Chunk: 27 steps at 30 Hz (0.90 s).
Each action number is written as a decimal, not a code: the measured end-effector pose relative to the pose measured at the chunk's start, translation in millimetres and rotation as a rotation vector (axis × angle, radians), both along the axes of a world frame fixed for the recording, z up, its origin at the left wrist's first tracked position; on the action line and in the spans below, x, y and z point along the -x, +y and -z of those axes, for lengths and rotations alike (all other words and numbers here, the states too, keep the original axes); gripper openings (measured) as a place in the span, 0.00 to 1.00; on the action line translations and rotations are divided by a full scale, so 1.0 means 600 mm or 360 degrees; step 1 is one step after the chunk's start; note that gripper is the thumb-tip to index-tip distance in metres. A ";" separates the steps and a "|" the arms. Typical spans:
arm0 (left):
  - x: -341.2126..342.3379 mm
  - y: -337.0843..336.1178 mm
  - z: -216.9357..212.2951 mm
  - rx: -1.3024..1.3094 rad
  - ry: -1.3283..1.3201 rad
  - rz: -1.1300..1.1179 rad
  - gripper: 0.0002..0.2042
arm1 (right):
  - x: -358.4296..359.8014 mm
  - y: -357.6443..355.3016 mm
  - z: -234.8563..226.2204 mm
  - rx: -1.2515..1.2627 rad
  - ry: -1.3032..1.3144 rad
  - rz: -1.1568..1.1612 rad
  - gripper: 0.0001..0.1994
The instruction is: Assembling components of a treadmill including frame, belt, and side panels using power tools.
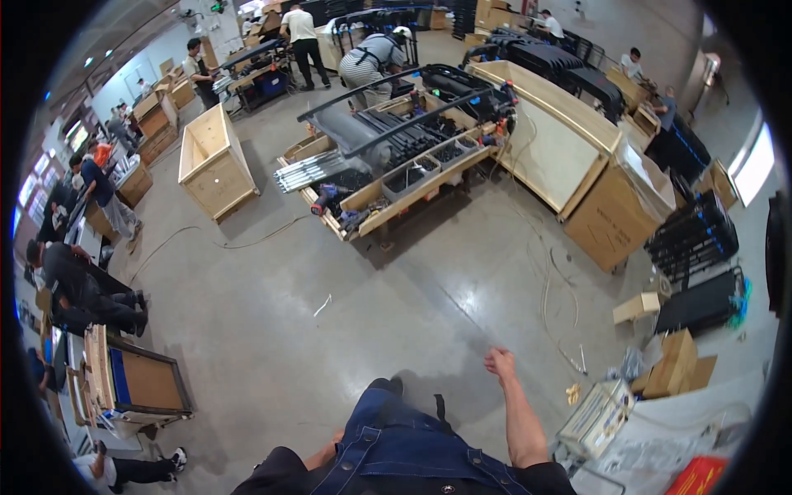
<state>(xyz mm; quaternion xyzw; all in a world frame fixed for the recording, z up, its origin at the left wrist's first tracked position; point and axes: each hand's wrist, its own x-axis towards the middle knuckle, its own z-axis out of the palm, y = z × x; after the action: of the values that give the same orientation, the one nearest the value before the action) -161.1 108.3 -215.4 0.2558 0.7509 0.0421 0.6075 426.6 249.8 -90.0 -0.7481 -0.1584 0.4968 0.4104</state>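
Observation:
My right hand (pixel 499 361) hangs out ahead of my body over the grey floor (pixel 396 318), its fingers curled in, and nothing shows in it. Only a small part of my left hand (pixel 337 438) shows beside my dark blue apron (pixel 404 445); its fingers are hidden. Neither hand touches a thing that I can see. Farther ahead stands a wooden workbench (pixel 375 221) with a cordless drill (pixel 330 196), silver metal bars (pixel 312 171), black bars (pixel 412 132) and grey parts bins (pixel 410 177). A long black frame lies across its top.
An open wooden crate (pixel 216 173) stands left of the bench; a long wooden box (pixel 549 136) and a cardboard carton (pixel 615 210) stand right. Hoses (pixel 549 280) trail over the floor. A white box-shaped unit (pixel 596 419) is at lower right. Several people work around, one (pixel 375 66) bending behind the bench.

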 end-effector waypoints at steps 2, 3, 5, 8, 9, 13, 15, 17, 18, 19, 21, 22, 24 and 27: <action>-0.059 0.066 0.031 -0.0098 0.0008 -0.0044 0.12 | 0.025 0.150 -0.022 -0.0197 0.0076 -0.0142 0.16; -0.080 0.101 0.040 -0.0138 0.0018 -0.0044 0.12 | 0.040 0.208 -0.022 -0.0194 0.0089 -0.0212 0.14; -0.117 0.178 0.049 -0.0214 0.0038 -0.0020 0.13 | 0.051 0.300 0.001 -0.0183 0.0136 -0.0401 0.12; -0.178 0.323 0.047 -0.0332 0.0045 0.0034 0.14 | 0.044 0.384 0.067 0.0089 0.0161 -0.0734 0.12; -0.185 0.369 0.035 -0.0358 0.0064 0.0045 0.14 | 0.046 0.398 0.075 0.0229 0.0217 -0.0763 0.11; -0.339 0.656 -0.022 -0.0440 0.0074 0.0084 0.16 | -0.013 0.469 0.099 0.0188 -0.0461 -0.1664 0.10; -0.362 0.743 -0.051 -0.0449 0.0103 0.0112 0.17 | -0.065 0.584 0.095 0.0455 -0.0279 -0.1628 0.11; -0.354 0.796 -0.031 -0.0497 -0.0162 -0.0377 0.17 | -0.070 0.722 0.067 0.0634 -0.0158 -0.1496 0.10; -0.384 0.832 -0.059 -0.0408 -0.0308 -0.0652 0.17 | -0.090 0.795 0.067 0.0606 -0.0243 -0.1347 0.09; -0.395 0.852 -0.078 -0.0382 -0.0290 -0.0665 0.17 | -0.099 0.874 0.065 0.0473 -0.0424 -0.1440 0.09; -0.424 0.903 -0.102 -0.0444 -0.0309 -0.0899 0.18 | -0.129 1.040 0.080 0.0067 -0.0623 -0.1374 0.11; -0.410 0.877 -0.097 -0.0419 -0.0236 -0.0974 0.18 | -0.085 1.129 0.053 -0.0004 -0.0402 -0.1198 0.11; -0.433 0.910 -0.079 -0.0481 -0.0233 -0.1211 0.16 | -0.128 1.334 0.056 -0.0272 -0.0536 -0.1128 0.14; -0.519 0.855 -0.154 -0.0522 0.0197 -0.1037 0.14 | -0.073 1.537 0.001 -0.0645 -0.0747 -0.1151 0.11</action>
<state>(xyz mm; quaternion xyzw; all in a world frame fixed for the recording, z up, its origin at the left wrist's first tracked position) 150.4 621.2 -122.8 0.0993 0.8116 0.3375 0.4665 470.5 1171.7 -90.7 -0.6419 -0.5908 0.3844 0.3018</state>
